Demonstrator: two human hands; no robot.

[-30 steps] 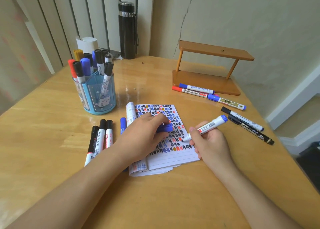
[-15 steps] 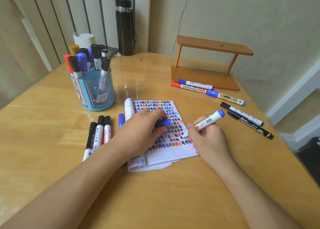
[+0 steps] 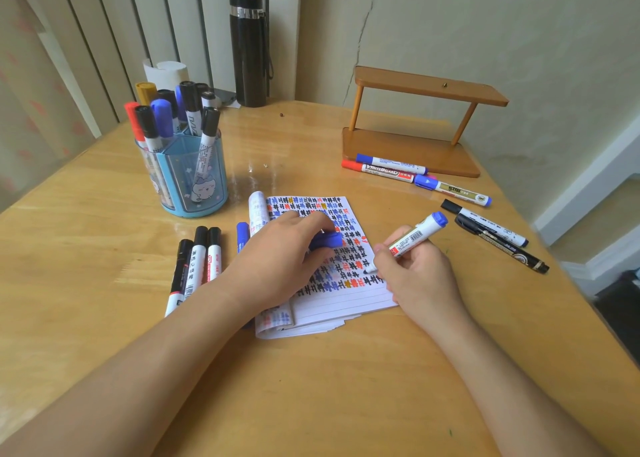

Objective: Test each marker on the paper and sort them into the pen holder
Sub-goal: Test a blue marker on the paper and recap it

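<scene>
Squarely on a wooden table (image 3: 104, 249) lies a lined notepad (image 3: 346, 304), its page crowded with rows of blue, black, red and gold test marks. Behind it to the left stands a pale blue, see-through pen holder (image 3: 187, 176) printed with a cartoon figure and packed with capped markers. The left hand (image 3: 277, 262) rests on the page, fingers curled around a blue cap (image 3: 325, 241). The right hand (image 3: 419, 273) pinches a white-barrelled marker (image 3: 414, 237) with a blue end and barcode label, its tip down on the paper's right side.
</scene>
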